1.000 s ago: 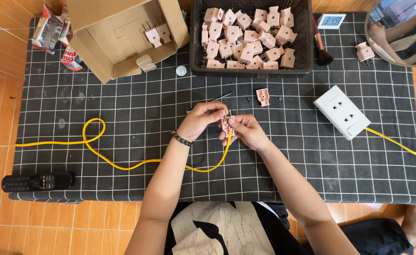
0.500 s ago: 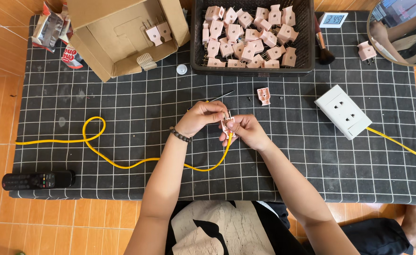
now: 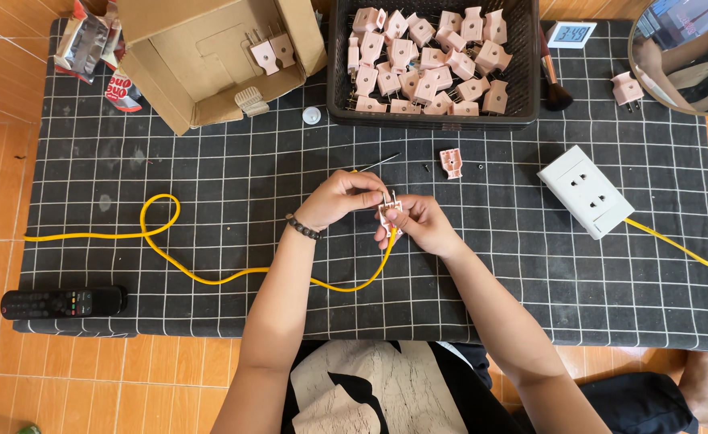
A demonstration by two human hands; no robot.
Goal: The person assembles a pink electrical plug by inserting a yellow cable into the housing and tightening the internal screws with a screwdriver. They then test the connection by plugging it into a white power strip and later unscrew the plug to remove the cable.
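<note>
I have a small pink plug [image 3: 389,212] pinched between both hands above the middle of the tabletop [image 3: 209,177], which is covered by a black cloth with a white grid. My right hand [image 3: 420,226] grips the plug's body from below, fingers curled around it, while my left hand [image 3: 339,198], with a dark bead bracelet at the wrist, closes on its top from the other side, fingertips at the metal prongs. A yellow cable [image 3: 209,277] runs down out of the plug, sweeps left across the cloth in a loop and goes off the left edge. Just beyond my hands lies a loose pink plug part [image 3: 450,161] with a thin screwdriver [image 3: 379,163] beside it. Farther back stands a black basket [image 3: 426,119] full of pink plugs, next to an open cardboard box [image 3: 209,88]. A white socket block [image 3: 587,191] sits to the right, well apart from my hands.
</note>
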